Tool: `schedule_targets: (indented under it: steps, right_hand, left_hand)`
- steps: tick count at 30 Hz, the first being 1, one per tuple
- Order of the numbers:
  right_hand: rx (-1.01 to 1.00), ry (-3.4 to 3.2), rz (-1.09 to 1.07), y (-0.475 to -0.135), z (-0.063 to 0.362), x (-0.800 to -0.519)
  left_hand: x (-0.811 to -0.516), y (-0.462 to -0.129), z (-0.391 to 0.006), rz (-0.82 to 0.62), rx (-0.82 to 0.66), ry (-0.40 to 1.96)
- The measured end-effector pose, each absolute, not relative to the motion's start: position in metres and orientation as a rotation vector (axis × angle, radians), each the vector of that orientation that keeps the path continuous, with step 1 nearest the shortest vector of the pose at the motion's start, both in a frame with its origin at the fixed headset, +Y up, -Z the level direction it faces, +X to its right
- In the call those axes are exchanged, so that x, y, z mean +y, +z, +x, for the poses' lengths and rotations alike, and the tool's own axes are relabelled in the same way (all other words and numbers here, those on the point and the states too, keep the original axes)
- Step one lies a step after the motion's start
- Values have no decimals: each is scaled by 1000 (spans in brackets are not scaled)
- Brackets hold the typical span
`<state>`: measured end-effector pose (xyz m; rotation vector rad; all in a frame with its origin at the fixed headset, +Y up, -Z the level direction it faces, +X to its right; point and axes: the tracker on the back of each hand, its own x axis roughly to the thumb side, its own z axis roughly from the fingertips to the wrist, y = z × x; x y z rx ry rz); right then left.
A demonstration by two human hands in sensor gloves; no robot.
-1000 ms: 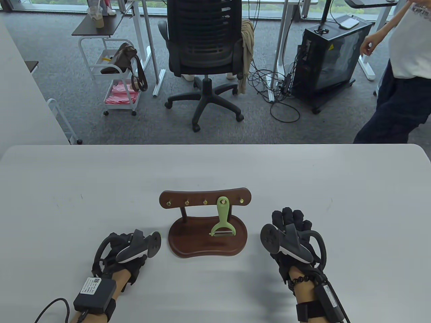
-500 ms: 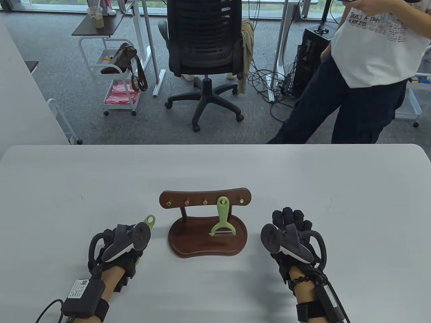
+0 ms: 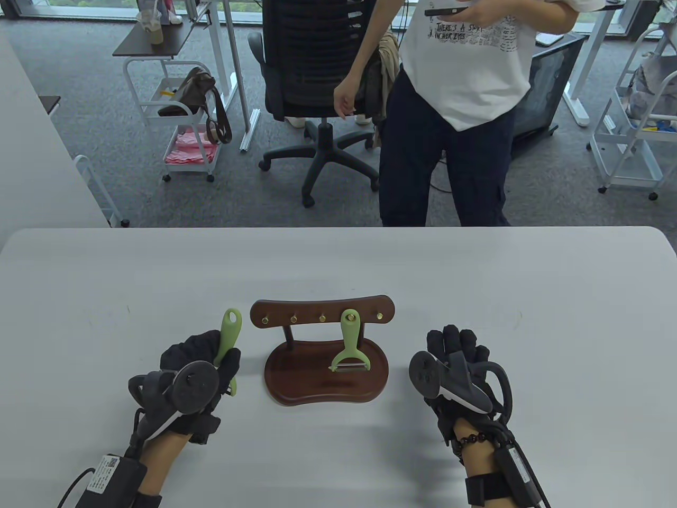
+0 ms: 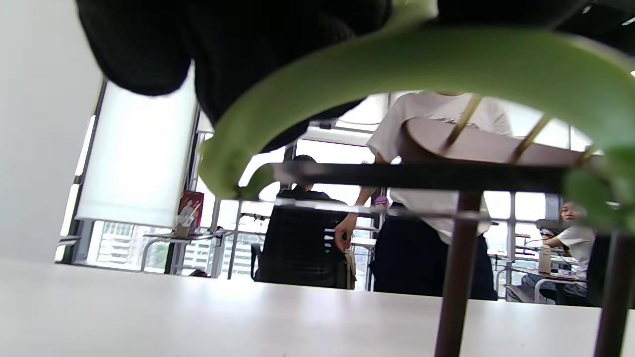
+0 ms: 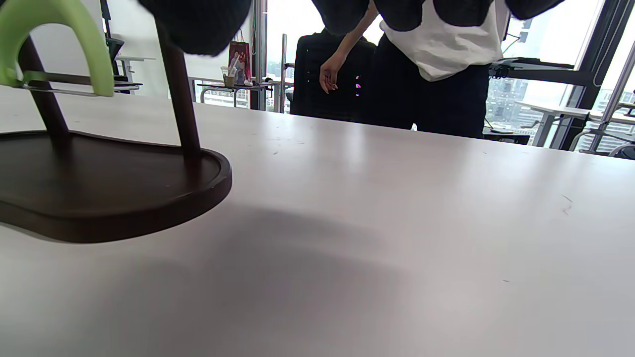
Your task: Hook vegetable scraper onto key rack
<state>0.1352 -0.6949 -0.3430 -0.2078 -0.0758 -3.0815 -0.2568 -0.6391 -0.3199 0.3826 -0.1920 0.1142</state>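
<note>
Table view, left to right. The left hand point(image 3: 198, 370) grips a green vegetable scraper point(image 3: 228, 338) low on its handle, fingers closed around it, the handle upright and its hanging loop at the top. The scraper is lifted off the table point(image 3: 106, 296) and sits just left of the key rack point(image 3: 322, 312), loop about level with the hook bar. The left wrist view shows the scraper's green yoke and blade close up, with the rack's bar and brass pegs beyond.

The rack is dark wood: a curved bar with five brass hooks on posts over a bean-shaped base. A second green scraper point(image 3: 350, 341) already hangs from the fourth hook point(image 3: 349, 318), blade down over the base. Three hooks to its left and one to its right are free.

The right hand point(image 3: 457, 365) rests on the table to the right of the rack, well apart from it, holding nothing; whether its fingers are spread or curled cannot be told.

Step in hand, as judged: carrying the held scraper to the rack, hooking not yet done. The next move calls for bringing the loop across to a free hook, likely the leftmost point(image 3: 265, 319), lining the hole up with the peg tip and lowering it on. The small loop needs a careful aim; a nudge could shift the rack.

Surface: pale grey, matte, a few faint scuffs. Room: office with carpet, a black swivel chair point(image 3: 317, 79), trolleys and desks, and a bystander point(image 3: 460, 95) in a white shirt standing at the far edge.
</note>
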Motion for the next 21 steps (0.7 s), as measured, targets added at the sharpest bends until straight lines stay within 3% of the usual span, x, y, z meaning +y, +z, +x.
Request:
schedule_targets:
  steps: [7, 21]
  right_hand:
    - [-72, -3084, -206, -343, 135, -695]
    - [-71, -3089, -205, -344, 135, -695]
  left_hand:
    - [-642, -317, -225, 421, -248, -32]
    - [-656, -334, -218, 388, -213, -125]
